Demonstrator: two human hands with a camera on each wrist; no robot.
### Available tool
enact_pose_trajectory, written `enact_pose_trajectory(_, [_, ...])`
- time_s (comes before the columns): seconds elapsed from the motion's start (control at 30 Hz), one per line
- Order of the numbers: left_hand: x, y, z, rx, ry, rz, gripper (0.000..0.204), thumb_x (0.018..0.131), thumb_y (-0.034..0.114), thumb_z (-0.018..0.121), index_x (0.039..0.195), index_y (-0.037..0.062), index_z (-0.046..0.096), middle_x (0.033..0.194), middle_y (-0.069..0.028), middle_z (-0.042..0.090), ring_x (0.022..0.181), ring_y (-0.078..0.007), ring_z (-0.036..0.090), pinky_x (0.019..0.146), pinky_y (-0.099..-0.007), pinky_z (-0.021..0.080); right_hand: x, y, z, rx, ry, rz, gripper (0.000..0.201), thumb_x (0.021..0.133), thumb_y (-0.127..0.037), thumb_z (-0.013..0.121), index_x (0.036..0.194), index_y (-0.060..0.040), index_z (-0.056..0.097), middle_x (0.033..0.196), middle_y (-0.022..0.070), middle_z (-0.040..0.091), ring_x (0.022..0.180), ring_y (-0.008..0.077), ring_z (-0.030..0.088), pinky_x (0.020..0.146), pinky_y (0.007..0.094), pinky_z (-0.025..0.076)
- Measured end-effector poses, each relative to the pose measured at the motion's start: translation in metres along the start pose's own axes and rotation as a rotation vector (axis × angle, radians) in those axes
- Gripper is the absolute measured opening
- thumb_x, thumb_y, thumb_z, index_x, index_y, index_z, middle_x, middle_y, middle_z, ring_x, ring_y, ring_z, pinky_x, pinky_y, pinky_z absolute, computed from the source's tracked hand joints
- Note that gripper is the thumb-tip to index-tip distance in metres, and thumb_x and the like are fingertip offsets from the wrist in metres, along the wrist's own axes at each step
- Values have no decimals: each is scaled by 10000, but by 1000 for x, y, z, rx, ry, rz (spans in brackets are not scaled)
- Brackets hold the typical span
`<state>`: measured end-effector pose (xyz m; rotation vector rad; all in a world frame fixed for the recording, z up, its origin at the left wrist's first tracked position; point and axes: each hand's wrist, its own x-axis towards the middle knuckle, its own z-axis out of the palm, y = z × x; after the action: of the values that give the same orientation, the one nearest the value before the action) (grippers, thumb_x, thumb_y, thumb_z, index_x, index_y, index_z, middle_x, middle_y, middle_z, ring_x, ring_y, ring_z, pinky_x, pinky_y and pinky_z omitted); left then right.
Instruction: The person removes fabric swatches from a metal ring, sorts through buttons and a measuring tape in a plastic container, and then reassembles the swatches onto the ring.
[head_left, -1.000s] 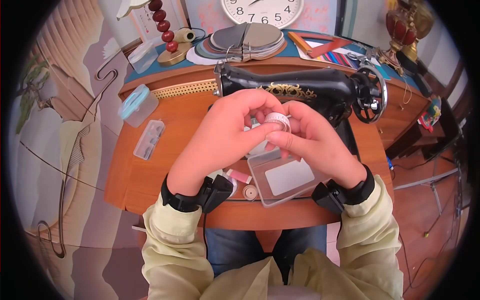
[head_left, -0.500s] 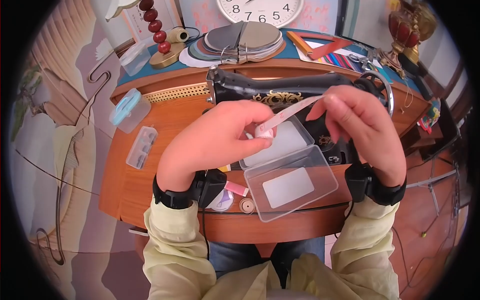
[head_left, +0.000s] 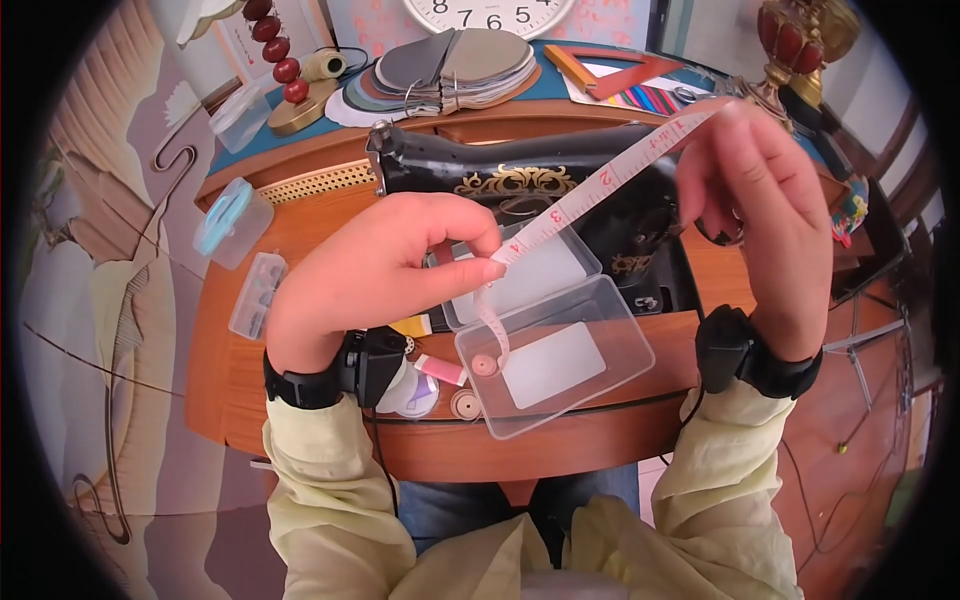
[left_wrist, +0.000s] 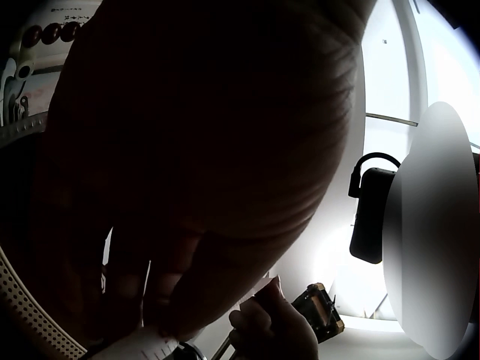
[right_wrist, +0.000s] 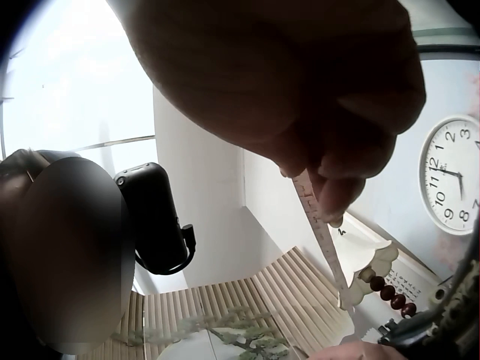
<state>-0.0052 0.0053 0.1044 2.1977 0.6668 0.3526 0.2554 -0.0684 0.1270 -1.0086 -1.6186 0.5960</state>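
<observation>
Here we list one white measuring tape, stretched slantwise from near left to far right, before the black sewing machine. Left hand: thumb and forefinger pinching it beside the 4 mark, its tail hanging over the clear box. Right hand: fingertips pinching its end. Ideally, we draw gently, pinch it flat, and guard the tail against twists.

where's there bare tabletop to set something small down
The tabletop shows bare wood at its left front corner, beside the small clear case, and in a narrow patch between the sewing machine and the right hand. It's crowded near the open clear box, where the pink spool lies.
</observation>
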Motion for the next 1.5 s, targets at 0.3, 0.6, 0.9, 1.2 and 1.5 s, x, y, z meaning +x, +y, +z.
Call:
enact_pose_trajectory(0.3, [0,1,7,-202,11,-4,115,972,87,534,925,-6,582,800,11,578,738,-41,533,659,-212,445,-2,-2,-3,3,-26,-33,236,941,-168,515,1080,-11,623,779,-25,546,613,20,391,559,160,305])
enact_pose_trajectory(0.6, [2,21,17,-286,78,17,100,954,52,552,1018,-4,603,826,7,598,691,-27,549,550,-181,425,-1,10,31,-212,-379,-26,295,793,-20,714,1081,0,652,852,5,616,672,58,538,588,197,420])
enact_pose_trajectory(0.9, [-24,22,-10,-372,327,31,205,835,53,682,1023,-1,617,936,-23,648,723,-25,542,558,-172,414,13,38,-71,-285,392,-115,155,929,-143,623,994,-8,663,813,-29,618,736,35,529,684,176,410])
enact_pose_trajectory(1.2, [-37,13,-18,-323,439,192,225,855,31,667,1068,-16,611,844,35,603,738,-10,542,619,-175,402,10,55,-123,-314,857,-189,234,933,-214,630,1029,-2,663,820,9,646,809,61,568,782,193,411])
enact_pose_trajectory(1.5, [-79,-14,-64,-908,695,774,268,964,96,506,1187,-41,560,695,63,446,582,-25,392,689,-241,374,10,71,-149,-196,981,-237,190,944,-155,607,1038,4,654,881,16,647,846,85,592,815,217,450])
